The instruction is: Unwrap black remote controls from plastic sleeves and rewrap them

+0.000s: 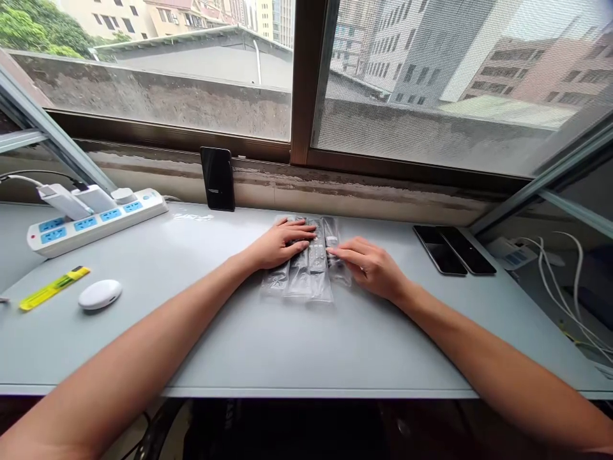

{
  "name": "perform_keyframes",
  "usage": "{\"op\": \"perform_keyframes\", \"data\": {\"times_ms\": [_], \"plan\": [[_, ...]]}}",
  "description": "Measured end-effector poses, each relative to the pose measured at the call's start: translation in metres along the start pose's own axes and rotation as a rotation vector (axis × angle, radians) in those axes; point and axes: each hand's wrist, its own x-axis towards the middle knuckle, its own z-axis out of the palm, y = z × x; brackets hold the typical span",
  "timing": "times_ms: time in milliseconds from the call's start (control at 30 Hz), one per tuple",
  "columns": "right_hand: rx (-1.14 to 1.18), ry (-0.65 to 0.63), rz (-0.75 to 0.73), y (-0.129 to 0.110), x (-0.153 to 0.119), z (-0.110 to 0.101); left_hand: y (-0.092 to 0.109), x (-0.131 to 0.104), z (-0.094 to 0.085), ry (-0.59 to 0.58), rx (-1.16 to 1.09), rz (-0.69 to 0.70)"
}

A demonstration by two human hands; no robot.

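Several dark remote controls (317, 257) in clear plastic bags lie side by side in the middle of the desk. My left hand (279, 244) rests palm down over the left ones, its fingers stretched out across their upper parts. My right hand (368, 260) is at the rightmost bagged remote control (331, 231), thumb and fingertips pinched at its side. The fingers partly cover that remote, and the lower ends of the bags stick out loosely toward me.
A white power strip (103, 220) with chargers, a yellow packet (53, 289) and a white oval case (100, 294) are at left. One black phone (218, 179) leans against the wall under the window. Two dark phones (439, 250) lie at right, near white cables (558, 281).
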Motion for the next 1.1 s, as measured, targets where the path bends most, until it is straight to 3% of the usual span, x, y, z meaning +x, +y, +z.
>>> {"op": "perform_keyframes", "data": {"times_ms": [133, 400, 833, 1100], "plan": [[0.004, 0.033, 0.048, -0.003, 0.002, 0.000, 0.000, 0.000, 0.000, -0.003, -0.001, -0.004], [0.084, -0.119, 0.076, 0.003, 0.001, 0.000, -0.001, 0.000, 0.001, 0.001, -0.002, 0.000], [0.240, 0.110, 0.120, -0.009, 0.002, 0.002, 0.001, -0.001, 0.000, 0.003, -0.007, 0.001], [0.380, 0.057, 0.267, -0.003, 0.000, 0.002, -0.001, 0.000, 0.002, 0.009, -0.001, 0.010]]}}
